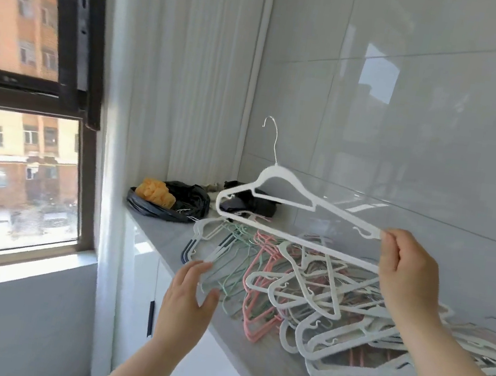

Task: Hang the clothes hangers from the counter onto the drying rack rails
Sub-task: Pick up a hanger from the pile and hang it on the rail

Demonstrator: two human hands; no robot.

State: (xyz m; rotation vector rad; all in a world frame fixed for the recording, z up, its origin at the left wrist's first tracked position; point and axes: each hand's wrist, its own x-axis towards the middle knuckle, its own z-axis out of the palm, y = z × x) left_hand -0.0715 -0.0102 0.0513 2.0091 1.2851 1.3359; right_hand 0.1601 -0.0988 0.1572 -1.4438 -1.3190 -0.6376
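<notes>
Left hand, right hand — two; one raised hanger; one black bag; heaped hangers uncountable.

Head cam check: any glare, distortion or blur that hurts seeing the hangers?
Head view: daylight enters by the window at left; glossy wall tiles carry reflections behind the raised white hanger, low contrast there; wide-angle lens makes the window frame lean; street through the glass looks smeared; hanger pile is sharp.
</notes>
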